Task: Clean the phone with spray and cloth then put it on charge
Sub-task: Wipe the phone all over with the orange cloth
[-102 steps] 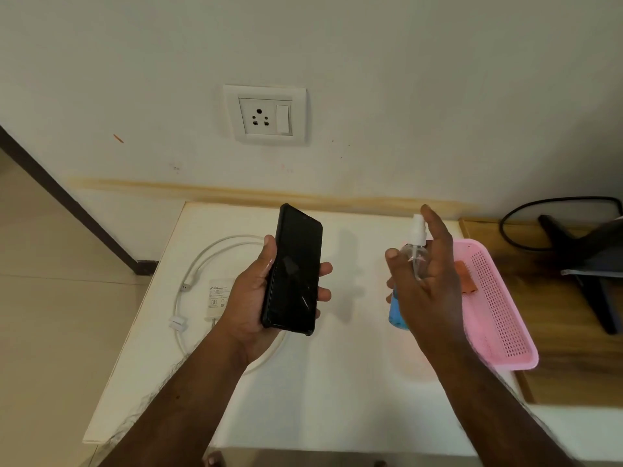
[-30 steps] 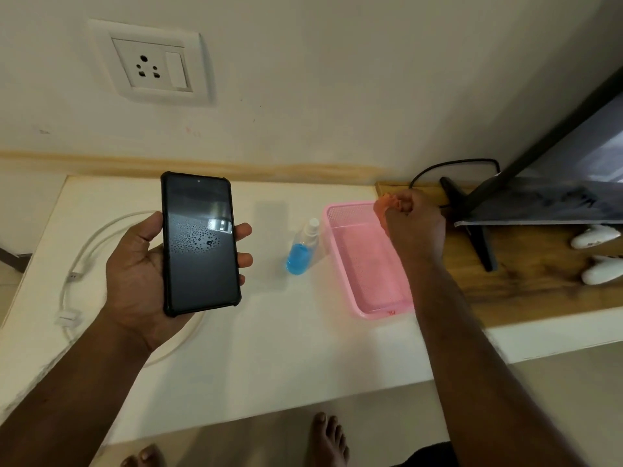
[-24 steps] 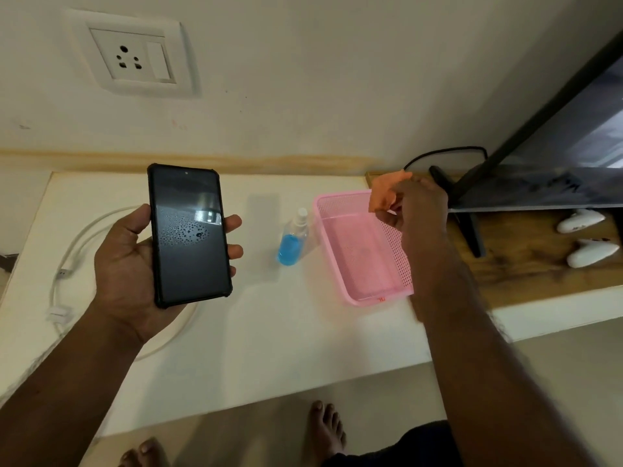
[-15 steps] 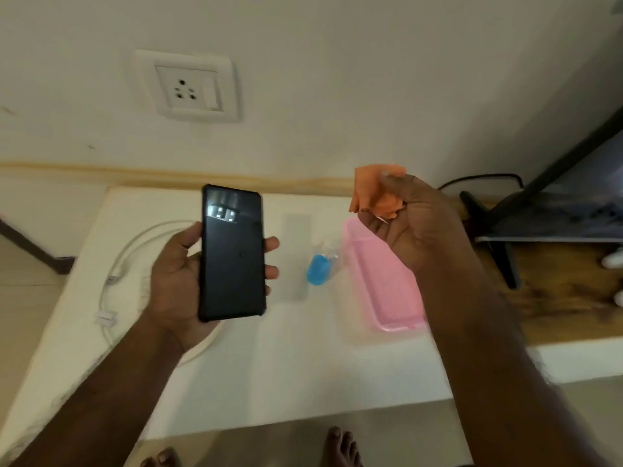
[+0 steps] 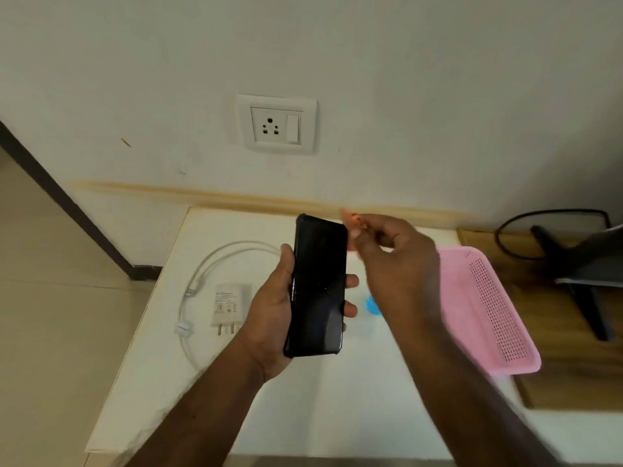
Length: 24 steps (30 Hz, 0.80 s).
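White cable lies in a loop on the left part of the white table, and a white charger lies inside the loop with its pins toward the near edge. On the wall above, a socket with a switch is fixed.

Right of the charger, the left hand grasps the phone above the table. The thumb lies on the left edge and the fingertips curl around the right edge. The phone is black, nearly upright, with the dark screen toward the camera. It covers part of the cable loop.

Just beside the phone's top right corner, the right hand pinches an orange cloth between its fingertips. Only a small part of the cloth shows, and it is blurred. This hand and arm hide most of the spray bottle; only its blue lower part shows on the table, between the phone and the arm.

Further right, a pink basket stands partly on the table and partly on a wooden shelf. On the shelf, at the far right, stands a black monitor foot with a black wire behind it.
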{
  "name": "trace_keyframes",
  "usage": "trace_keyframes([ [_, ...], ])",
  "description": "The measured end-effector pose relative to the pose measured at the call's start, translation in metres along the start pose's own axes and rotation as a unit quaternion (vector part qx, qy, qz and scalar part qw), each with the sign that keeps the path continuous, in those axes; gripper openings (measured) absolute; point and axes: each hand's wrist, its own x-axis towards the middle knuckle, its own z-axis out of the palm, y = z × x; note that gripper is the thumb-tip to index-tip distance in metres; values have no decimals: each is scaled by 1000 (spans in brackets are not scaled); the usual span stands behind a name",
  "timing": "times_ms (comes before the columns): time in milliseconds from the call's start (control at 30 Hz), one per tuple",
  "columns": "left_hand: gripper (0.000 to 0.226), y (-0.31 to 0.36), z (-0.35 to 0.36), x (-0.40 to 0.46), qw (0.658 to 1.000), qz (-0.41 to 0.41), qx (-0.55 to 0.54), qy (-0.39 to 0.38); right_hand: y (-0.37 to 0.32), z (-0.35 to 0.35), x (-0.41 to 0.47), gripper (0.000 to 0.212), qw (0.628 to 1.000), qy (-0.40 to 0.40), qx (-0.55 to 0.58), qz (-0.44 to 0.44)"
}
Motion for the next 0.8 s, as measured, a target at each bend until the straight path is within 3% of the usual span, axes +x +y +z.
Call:
trace_keyframes([
  [133, 62, -3, -1, 1, 999, 4, 25, 48, 4, 18, -15, 25, 997, -48, -48, -44],
  [267, 61, -3, -1, 1, 996, 4, 40, 75, 0, 21, -22, 26, 988, -39, -83, -121],
  [467, 64, -1, 4, -2, 997, 17, 54, 46, -13, 26, -31, 30, 966, -75, -126, -213],
  [800, 63, -1, 1, 2, 994, 9, 63, 84, 15, 9, -15, 28, 983, -26, -120, -135],
])
